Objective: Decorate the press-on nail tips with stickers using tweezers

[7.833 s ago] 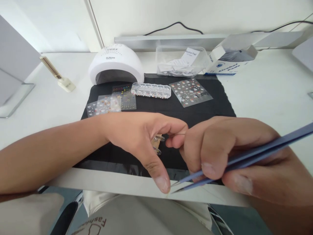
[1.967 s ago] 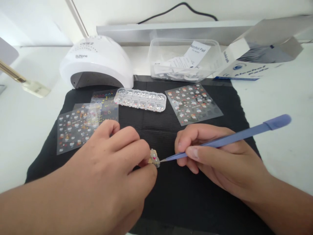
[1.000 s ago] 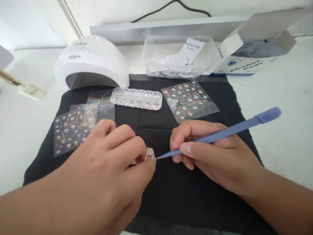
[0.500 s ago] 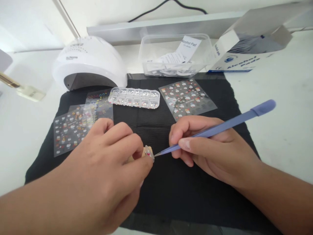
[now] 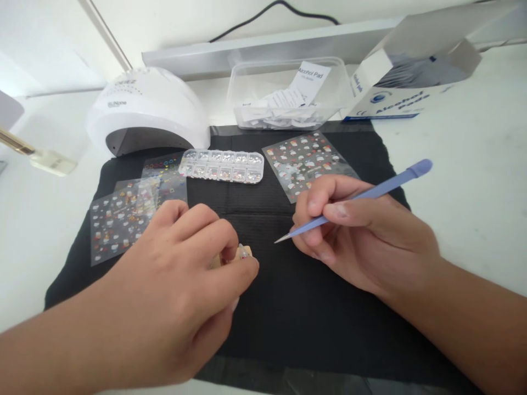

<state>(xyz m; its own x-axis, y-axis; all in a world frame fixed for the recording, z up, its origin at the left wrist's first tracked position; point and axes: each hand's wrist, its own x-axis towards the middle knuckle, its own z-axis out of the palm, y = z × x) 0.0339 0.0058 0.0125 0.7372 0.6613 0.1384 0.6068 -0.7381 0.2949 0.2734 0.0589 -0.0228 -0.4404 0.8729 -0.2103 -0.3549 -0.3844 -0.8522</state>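
My left hand (image 5: 181,280) is closed around a small beige piece with a decorated false nail (image 5: 244,252) on it. Most of that piece is hidden behind my fingers, and my thumb lies over the front of it. In my right hand (image 5: 370,241) is a pair of blue-purple tweezers (image 5: 387,186), held like a pen. Their fine metal tip points left and down, a short way right of the nail and apart from it. Both hands are above a black mat (image 5: 280,329).
Behind my hands lie a clear rhinestone case (image 5: 222,165) and several sticker sheets (image 5: 307,164). A white nail lamp (image 5: 148,112), a clear tub (image 5: 288,118) of packets and an open alcohol pads box (image 5: 405,101) stand along the back. A brush-like item (image 5: 53,163) sits far left.
The tweezers' tip has come away from the nail, moving right and up with my right hand. My left thumb now covers more of the nail. The view has shifted slightly.
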